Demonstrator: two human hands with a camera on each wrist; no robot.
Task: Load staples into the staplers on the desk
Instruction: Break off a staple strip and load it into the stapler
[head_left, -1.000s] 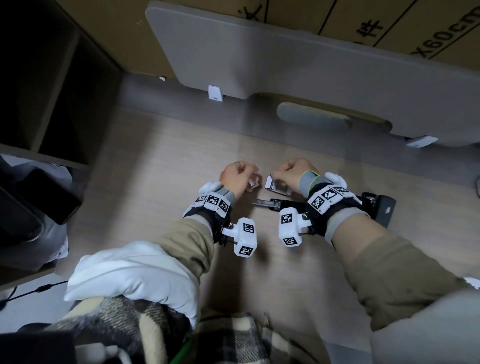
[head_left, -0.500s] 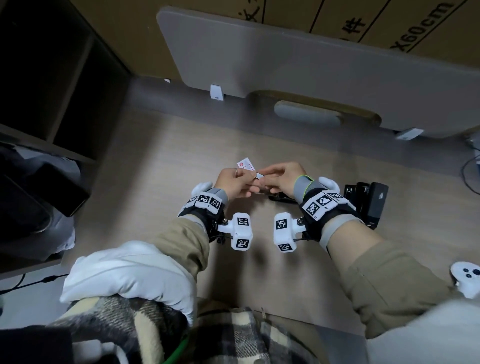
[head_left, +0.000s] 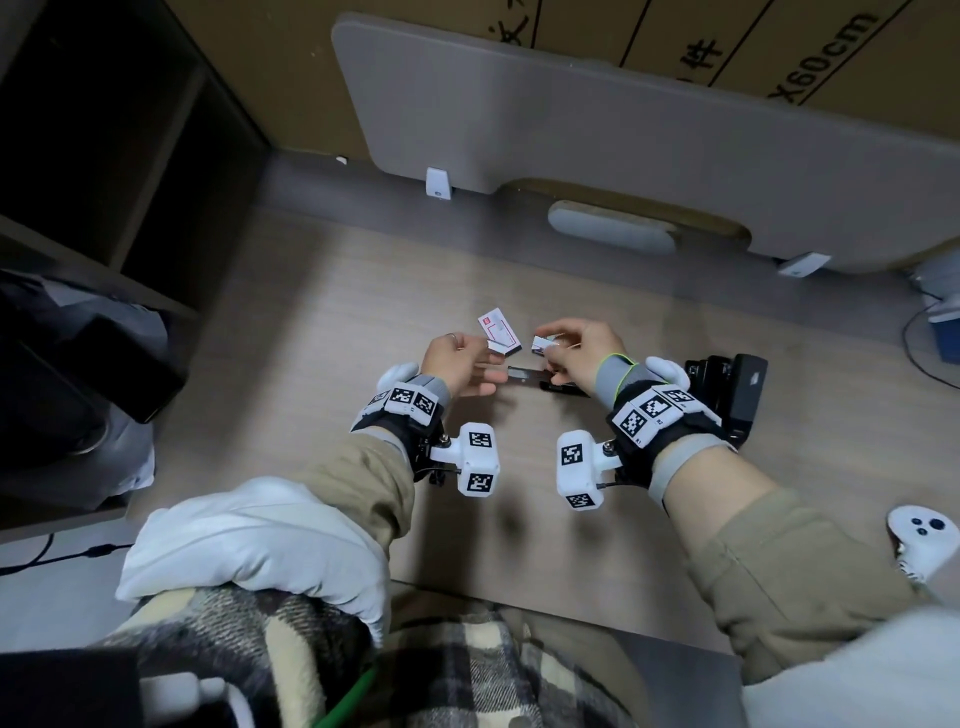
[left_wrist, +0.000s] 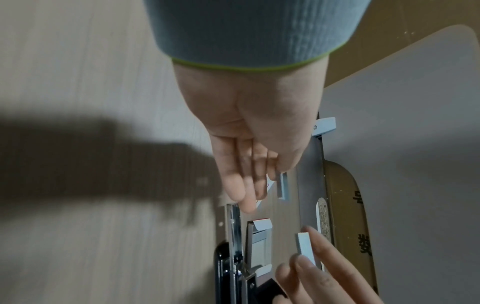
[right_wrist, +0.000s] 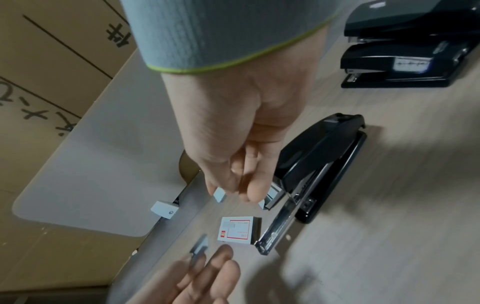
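My left hand (head_left: 467, 357) pinches a short strip of staples (head_left: 496, 346) between thumb and fingers. My right hand (head_left: 569, 344) pinches another staple strip (head_left: 543, 343), seen in the right wrist view as a grey bar (right_wrist: 220, 194). Between the hands a white and red staple box (head_left: 498, 328) lies on the wooden desk (head_left: 322, 322). A black stapler (right_wrist: 319, 156) lies swung open under my right hand, its metal staple channel (head_left: 524, 375) pointing left and bare.
More black staplers (head_left: 737, 384) stand close together behind my right wrist. A white controller (head_left: 919, 535) lies at the desk's right front. A grey panel (head_left: 623, 130) leans along the back, dark shelves (head_left: 104, 156) stand at the left, and a cable (head_left: 919, 353) trails at the right.
My hands were together over the stapler, working one piece. They have drawn apart, each holding a staple strip, and the staple box now lies on the desk.
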